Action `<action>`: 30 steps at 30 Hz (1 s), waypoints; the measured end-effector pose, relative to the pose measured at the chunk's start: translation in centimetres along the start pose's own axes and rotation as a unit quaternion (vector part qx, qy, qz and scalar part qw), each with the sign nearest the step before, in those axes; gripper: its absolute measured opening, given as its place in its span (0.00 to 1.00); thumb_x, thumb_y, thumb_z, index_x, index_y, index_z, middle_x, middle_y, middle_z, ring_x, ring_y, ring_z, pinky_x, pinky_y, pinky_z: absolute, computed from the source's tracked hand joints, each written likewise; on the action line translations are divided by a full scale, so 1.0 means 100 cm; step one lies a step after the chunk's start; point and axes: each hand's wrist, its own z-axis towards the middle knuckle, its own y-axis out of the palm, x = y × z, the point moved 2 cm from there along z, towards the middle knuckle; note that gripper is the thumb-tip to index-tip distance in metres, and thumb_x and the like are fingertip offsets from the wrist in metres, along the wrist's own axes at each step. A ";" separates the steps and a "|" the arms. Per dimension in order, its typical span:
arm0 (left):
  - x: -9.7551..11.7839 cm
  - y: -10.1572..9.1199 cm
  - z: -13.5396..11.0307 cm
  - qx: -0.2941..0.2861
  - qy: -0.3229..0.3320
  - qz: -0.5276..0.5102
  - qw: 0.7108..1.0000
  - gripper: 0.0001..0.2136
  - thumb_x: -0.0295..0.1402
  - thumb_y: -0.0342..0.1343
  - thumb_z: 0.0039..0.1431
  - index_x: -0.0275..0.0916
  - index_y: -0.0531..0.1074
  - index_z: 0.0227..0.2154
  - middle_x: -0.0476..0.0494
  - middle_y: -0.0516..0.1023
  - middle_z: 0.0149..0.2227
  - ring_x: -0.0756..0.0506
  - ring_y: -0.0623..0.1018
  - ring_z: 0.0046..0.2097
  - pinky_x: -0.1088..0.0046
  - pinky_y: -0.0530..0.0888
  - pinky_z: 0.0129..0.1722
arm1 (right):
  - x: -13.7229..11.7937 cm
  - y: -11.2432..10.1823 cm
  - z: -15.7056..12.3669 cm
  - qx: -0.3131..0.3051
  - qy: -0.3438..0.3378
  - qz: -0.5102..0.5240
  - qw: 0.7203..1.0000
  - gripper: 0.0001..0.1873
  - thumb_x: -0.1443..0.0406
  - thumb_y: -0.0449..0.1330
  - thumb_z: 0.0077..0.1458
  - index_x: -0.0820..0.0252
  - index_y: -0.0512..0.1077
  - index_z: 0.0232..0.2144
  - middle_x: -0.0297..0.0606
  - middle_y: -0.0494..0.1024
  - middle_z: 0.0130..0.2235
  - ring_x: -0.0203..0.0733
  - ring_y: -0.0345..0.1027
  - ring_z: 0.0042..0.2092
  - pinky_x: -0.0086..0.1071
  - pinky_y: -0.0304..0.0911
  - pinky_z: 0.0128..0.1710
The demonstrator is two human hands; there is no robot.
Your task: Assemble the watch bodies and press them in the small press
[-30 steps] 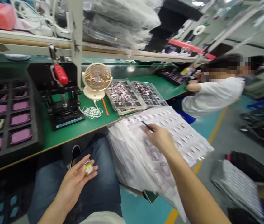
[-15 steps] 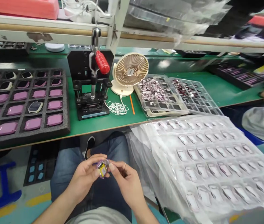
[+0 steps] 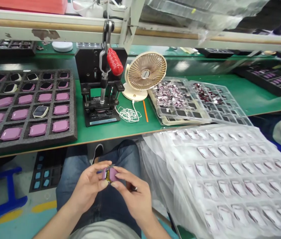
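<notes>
left hand (image 3: 90, 186): fingers curled, thumb and fingertips pinching the purple piece from its left side.
right hand (image 3: 130, 196): thumb and forefinger closed on the same piece from the right; the two hands meet around it.
purple piece (image 3: 109, 174): small, with a yellow part showing, held between both hands over the lap, below and in front of the press.
lap (image 3: 120, 156): blue jeans, under the hands and below the bench edge in front of the press.
press (image 3: 100, 89): black, upright on the green bench (image 3: 120, 129), its red handle (image 3: 114, 62) tilted up to the right.
foam tray (image 3: 73, 109): dark, just left of the press, most pockets holding purple pieces, a few holding dark-faced ones.
fan (image 3: 145, 74): small and cream, just right of the press, facing forward.
cord (image 3: 128, 114): white, bunched on the bench between the press and the fan's foot.
pencil (image 3: 145, 115): orange, lying right of the cord.
clear trays (image 3: 170, 121): right of the fan, well apart from the press, filled with small shiny bits.
plastic sheets (image 3: 230, 166): a stack of clear pocketed sheets, right of the hands and below the clear trays.
</notes>
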 end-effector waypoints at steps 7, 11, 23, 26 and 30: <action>0.002 0.001 0.000 -0.028 0.024 -0.015 0.999 0.20 0.24 0.77 0.42 0.46 0.85 0.40 0.38 0.81 0.57 0.38 0.82 0.52 0.62 0.77 0.52 | 0.002 0.007 0.002 -0.045 -0.124 -0.073 0.989 0.17 0.64 0.72 0.60 0.42 0.83 0.51 0.37 0.85 0.51 0.49 0.83 0.48 0.39 0.81 0.49; 0.002 0.000 0.000 -0.028 0.030 -0.024 0.999 0.20 0.23 0.78 0.42 0.46 0.85 0.39 0.40 0.81 0.55 0.39 0.82 0.51 0.63 0.77 0.51 | 0.002 0.003 0.002 -0.066 -0.191 -0.110 0.973 0.22 0.66 0.70 0.62 0.41 0.80 0.56 0.37 0.84 0.54 0.49 0.83 0.49 0.37 0.81 0.45; -0.001 0.001 0.003 -0.014 0.074 -0.007 0.997 0.19 0.25 0.78 0.42 0.46 0.85 0.40 0.40 0.83 0.53 0.40 0.82 0.53 0.64 0.77 0.54 | 0.003 0.004 -0.001 -0.065 -0.286 -0.192 0.937 0.14 0.69 0.64 0.67 0.57 0.79 0.53 0.50 0.80 0.58 0.45 0.83 0.48 0.31 0.78 0.37; 0.000 0.002 0.002 -0.013 0.075 0.005 0.997 0.19 0.26 0.78 0.45 0.45 0.84 0.41 0.39 0.83 0.55 0.38 0.82 0.55 0.63 0.77 0.56 | 0.007 0.005 -0.003 -0.064 -0.286 -0.212 0.932 0.15 0.71 0.64 0.65 0.57 0.79 0.53 0.51 0.80 0.58 0.44 0.83 0.47 0.31 0.78 0.38; -0.001 0.006 -0.001 0.004 0.065 0.032 0.997 0.13 0.34 0.72 0.57 0.44 0.82 0.45 0.37 0.79 0.59 0.35 0.80 0.59 0.56 0.75 0.60 | 0.014 0.009 -0.004 -0.054 -0.291 -0.229 0.927 0.20 0.73 0.64 0.65 0.53 0.77 0.56 0.48 0.80 0.59 0.43 0.83 0.47 0.31 0.77 0.41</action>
